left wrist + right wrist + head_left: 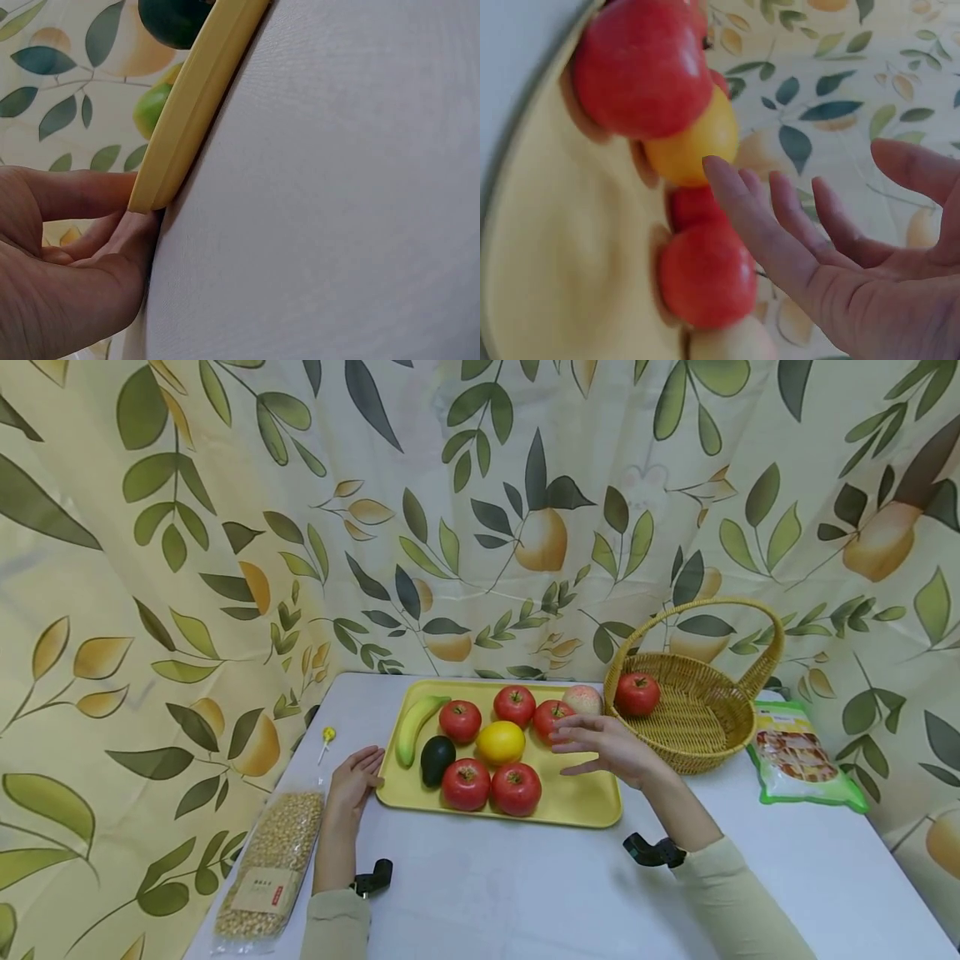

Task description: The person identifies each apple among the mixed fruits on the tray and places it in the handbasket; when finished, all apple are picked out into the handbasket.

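A yellow tray (577, 806) on the table carries a banana (417, 729), a dark avocado (437, 761), a lemon (501, 743), several red apples (466, 784) and a pale pink peach (582, 701). At the tray's left side, my left hand (356, 780) holds the rim near the front corner. The left wrist view shows the thumb against the rim, with the other fingers partly hidden under it. Spread fingers mark my right hand (611, 747), which hovers empty over the tray's right part, nearest the back right apple (550, 717). Another apple (637, 694) lies inside the wicker basket (693, 760).
Right of the basket lies a green and white food packet (798, 747). On the left are a clear bag of pale beans or kernels (273, 860) and a yellow lollipop (327, 735). A leaf-patterned curtain (480, 568) hangs behind the table.
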`<action>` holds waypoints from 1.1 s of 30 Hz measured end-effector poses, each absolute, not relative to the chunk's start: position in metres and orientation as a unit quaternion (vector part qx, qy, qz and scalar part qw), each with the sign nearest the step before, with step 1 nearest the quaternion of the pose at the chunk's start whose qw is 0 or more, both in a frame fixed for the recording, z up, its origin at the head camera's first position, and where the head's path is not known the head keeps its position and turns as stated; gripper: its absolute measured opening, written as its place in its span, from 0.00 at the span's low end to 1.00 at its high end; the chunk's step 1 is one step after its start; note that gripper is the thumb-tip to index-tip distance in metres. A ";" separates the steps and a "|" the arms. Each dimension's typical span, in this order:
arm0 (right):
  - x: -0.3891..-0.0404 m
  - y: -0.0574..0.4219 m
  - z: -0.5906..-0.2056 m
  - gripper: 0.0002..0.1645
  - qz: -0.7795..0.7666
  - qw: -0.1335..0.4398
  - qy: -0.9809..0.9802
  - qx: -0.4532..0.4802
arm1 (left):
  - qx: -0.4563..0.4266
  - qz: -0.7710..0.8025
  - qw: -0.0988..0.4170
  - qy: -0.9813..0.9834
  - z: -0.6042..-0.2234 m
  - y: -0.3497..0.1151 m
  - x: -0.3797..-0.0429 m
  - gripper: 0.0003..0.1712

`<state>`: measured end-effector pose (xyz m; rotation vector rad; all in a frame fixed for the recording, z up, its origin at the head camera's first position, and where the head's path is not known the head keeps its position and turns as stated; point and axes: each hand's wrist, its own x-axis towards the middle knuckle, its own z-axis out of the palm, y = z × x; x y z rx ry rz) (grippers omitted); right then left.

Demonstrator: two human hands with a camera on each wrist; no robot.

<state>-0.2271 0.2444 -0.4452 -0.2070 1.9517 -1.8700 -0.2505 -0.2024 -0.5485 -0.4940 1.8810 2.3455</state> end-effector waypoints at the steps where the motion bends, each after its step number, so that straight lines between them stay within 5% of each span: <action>1: -0.227 0.241 -0.448 0.35 -0.676 0.220 0.699 -0.074 | -0.161 0.769 0.048 0.617 -0.549 -0.202 -0.251 0.45; 33: -0.223 0.187 -0.503 0.36 -0.607 0.239 0.755 -0.060 | -0.153 0.769 0.044 0.619 -0.549 -0.203 -0.250 0.44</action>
